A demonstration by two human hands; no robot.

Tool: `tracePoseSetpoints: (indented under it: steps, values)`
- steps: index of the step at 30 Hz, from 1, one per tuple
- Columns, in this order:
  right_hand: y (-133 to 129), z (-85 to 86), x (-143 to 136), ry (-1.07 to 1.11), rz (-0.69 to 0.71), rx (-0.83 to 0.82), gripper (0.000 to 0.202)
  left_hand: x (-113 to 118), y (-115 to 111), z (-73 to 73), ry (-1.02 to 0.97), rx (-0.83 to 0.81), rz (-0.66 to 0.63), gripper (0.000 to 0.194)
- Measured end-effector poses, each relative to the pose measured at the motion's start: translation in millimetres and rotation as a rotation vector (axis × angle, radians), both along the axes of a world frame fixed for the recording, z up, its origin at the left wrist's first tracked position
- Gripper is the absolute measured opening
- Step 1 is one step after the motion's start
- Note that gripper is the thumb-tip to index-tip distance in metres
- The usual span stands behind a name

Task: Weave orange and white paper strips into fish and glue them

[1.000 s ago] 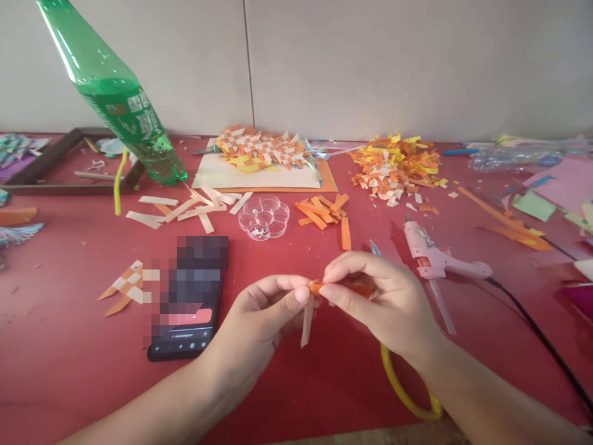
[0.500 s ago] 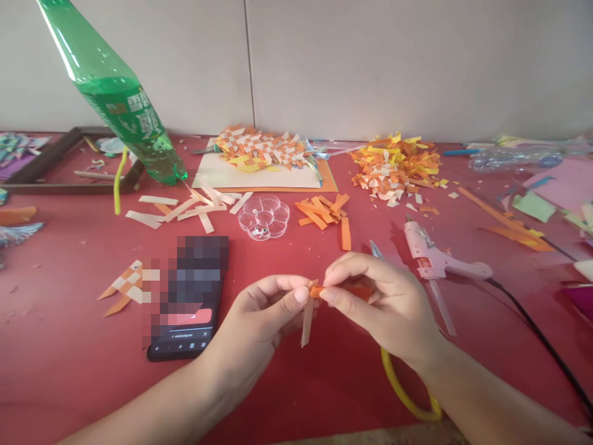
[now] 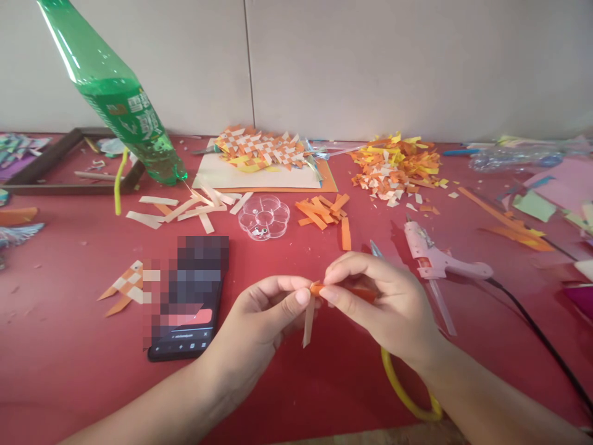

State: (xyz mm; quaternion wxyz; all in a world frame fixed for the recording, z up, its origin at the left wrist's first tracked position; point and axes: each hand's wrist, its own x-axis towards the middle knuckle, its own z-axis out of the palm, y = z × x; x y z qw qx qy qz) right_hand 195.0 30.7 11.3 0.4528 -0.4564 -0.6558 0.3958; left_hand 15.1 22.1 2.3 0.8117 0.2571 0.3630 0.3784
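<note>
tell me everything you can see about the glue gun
The glue gun looks like pale pink plastic, with a reddish-orange patch on its body and a shiny, uneven smear on top. It lies on the red table, its darker nozzle pointing away from the person and its handle out to the right. A clear stick runs from its rear toward the right hand; whether they touch is unclear. A black cord leaves the handle's end. Whether it is on cannot be told.
</note>
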Motion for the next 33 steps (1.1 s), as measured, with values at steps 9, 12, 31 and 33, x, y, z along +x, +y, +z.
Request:
tracePoseSetpoints:
  steps: [9, 12, 31, 33]
  values:
    - [1.1, -1.0, -0.3, 0.008, 0.013, 0.012, 0.007, -0.1, 0.1, -0.4, 0.006, -0.005, -0.007, 0.016]
    - [0.9, 0.2, -0.8, 0.009, 0.013, 0.016, 0.009, -0.4, -0.5, -0.7, 0.004, -0.007, -0.01, 0.015]
    - [-0.1, 1.4, -1.4, -0.019, 0.017, 0.014, 0.009, -0.5, -2.0, -2.5, 0.079, -0.018, -0.015, 0.02]
    - [0.2, 1.7, -1.6, -0.016, 0.017, 0.014, 0.009, -0.3, -2.2, -2.1, 0.089, -0.021, -0.01, 0.021]
